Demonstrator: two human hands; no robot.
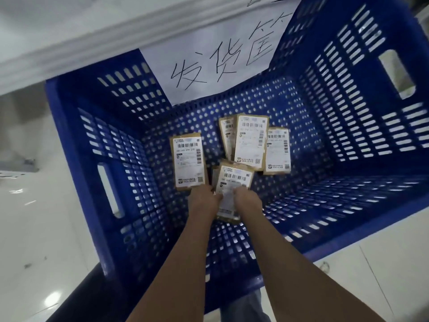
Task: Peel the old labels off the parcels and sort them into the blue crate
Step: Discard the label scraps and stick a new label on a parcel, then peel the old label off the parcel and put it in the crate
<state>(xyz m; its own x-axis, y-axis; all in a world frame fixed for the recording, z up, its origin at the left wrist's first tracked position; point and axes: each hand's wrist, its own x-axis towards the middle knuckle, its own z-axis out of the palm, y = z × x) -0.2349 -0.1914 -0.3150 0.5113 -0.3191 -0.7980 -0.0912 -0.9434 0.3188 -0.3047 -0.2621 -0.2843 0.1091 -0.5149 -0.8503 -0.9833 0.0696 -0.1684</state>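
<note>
Fingers of both the left hand [204,197] and right hand [247,197] curl round the near end of a labelled brown parcel [233,182], low inside the blue crate [76,145]. Best laid flat in the bare floor nearest them, clear of the four parcels beyond the fingertips.

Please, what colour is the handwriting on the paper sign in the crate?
Black, on a white paper sign; the head view shows it.

A blue crate [76,145] with perforated walls is placed on a glossy white tiled floor [34,228]. On the crate's bottom, several brown parcels [188,161] with white labels are laid, some overlapping near the middle.
</note>
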